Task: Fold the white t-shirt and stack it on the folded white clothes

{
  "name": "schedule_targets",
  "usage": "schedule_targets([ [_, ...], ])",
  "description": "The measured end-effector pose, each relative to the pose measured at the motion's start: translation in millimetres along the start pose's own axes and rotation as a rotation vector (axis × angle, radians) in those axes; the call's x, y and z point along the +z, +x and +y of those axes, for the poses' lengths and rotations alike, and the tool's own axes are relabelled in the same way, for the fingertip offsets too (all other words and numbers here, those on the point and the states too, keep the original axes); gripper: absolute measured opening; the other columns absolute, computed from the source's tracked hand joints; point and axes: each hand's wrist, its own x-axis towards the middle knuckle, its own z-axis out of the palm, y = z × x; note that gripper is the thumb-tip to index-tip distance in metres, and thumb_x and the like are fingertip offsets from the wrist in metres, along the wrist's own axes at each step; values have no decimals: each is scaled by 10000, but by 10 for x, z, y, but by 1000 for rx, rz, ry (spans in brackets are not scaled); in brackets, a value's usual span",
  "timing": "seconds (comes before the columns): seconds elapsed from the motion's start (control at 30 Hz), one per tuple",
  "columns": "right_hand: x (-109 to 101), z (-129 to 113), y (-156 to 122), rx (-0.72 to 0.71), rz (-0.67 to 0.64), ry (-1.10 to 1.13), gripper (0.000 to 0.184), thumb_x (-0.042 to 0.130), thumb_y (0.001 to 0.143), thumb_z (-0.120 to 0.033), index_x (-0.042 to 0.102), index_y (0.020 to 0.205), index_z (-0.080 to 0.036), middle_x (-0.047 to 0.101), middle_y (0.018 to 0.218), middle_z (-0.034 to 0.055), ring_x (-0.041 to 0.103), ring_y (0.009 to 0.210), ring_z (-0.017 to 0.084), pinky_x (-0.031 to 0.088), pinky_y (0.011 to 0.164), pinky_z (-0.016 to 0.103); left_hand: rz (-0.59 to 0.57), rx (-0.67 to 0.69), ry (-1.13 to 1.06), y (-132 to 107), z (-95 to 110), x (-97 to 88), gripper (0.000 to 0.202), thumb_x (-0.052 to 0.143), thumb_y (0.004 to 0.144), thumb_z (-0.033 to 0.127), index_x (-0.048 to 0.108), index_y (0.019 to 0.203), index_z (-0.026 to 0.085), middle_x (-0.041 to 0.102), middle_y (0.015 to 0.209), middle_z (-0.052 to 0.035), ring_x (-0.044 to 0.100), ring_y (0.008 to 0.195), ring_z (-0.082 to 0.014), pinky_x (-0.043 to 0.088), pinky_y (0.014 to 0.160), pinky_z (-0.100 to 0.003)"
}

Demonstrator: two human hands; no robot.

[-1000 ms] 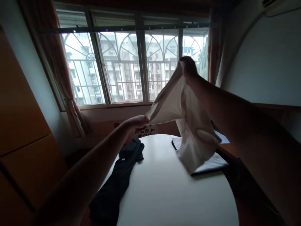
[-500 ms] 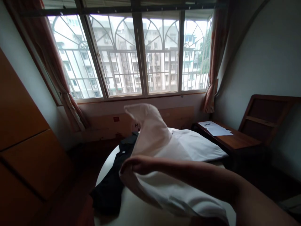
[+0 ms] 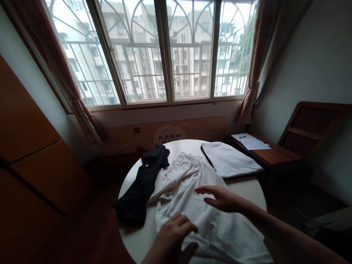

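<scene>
A crumpled off-white shirt (image 3: 192, 179) lies spread over the middle of the round white table (image 3: 132, 234), its neckline toward the window and its lower part hanging near the front edge. Over the shirt's lower left portion is my left hand (image 3: 176, 236), thumb apart from the fingers, holding nothing. My right hand (image 3: 220, 198) hovers over or rests on the right part of the shirt, its fingers stretched out; whether it touches the cloth I cannot tell. A black garment (image 3: 145, 187) lies left of the shirt, partly over the table's edge. To the right sits a folded white garment (image 3: 231, 159) with dark cloth beneath.
Beyond the table is a wooden side table (image 3: 277, 154) with papers (image 3: 253, 142) and a pen. A wooden chair-like frame (image 3: 310, 128) stands at the right. Orange-brown cabinets (image 3: 35, 176) flank the left, and a barred window (image 3: 189, 55) with curtains fills the back.
The off-white shirt, raised in the air earlier, now lies on the table. My right hand has let go of it. My left hand has come into view, and the camera has tilted down.
</scene>
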Motion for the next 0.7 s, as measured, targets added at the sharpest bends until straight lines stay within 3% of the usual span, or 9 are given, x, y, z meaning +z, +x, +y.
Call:
schedule_targets([
  [0.1,-213,186,-569,106,168,-202,410,604,919,-359,675,1309,-256,677,1343,107,614,1266,296,453,1125,468,72,-117,61,-254,-324,-121,455,763,771,285,705,1221,313,684,1262,-74,600,1210,-316,495,1055,-422],
  [0.17,-220,331,-963,196,248,-278,435,613,909,-429,694,1295,-244,661,1369,124,586,1306,323,427,1153,484,79,-146,82,-374,-504,-69,584,792,732,309,668,1303,321,652,1344,-84,565,1273,-341,463,1102,-452],
  [0.27,-59,530,-1481,344,300,-351,556,649,869,-534,661,1357,-267,531,1518,121,451,1432,353,356,1202,508,97,-138,98,-466,-625,152,665,775,745,337,612,1389,307,637,1380,-98,560,1289,-347,443,1126,-460],
  [0.33,102,614,-1726,403,245,-362,647,716,810,-523,607,1414,-321,434,1590,89,353,1487,363,319,1217,521,143,-142,117,-455,-629,308,650,725,791,351,584,1422,281,631,1387,-114,561,1288,-344,441,1127,-463],
  [0.43,299,621,-1886,417,146,-391,724,755,732,-349,573,1433,-378,359,1627,52,265,1515,381,243,1231,575,184,-191,157,-365,-588,427,612,646,787,201,605,1395,253,673,1308,-114,594,1232,-324,454,1099,-455],
  [0.5,354,544,-1867,408,138,-419,631,683,712,-235,673,1330,-361,426,1595,57,294,1505,388,222,1231,595,170,-215,180,-314,-544,394,561,576,724,69,697,1242,247,721,1162,-92,636,1131,-299,471,1048,-439],
  [0.6,329,354,-1762,382,166,-377,334,565,758,-214,802,971,-315,688,1331,81,555,1334,347,423,1142,487,170,-203,158,-358,-464,200,358,507,697,26,736,885,226,714,944,-63,657,962,-254,493,934,-379],
  [0.7,260,166,-1738,366,146,-266,241,537,821,-273,771,814,-330,764,977,67,714,974,288,582,865,367,176,-196,31,-585,-411,-61,224,492,732,90,670,721,226,681,858,-42,647,858,-216,501,815,-301],
])
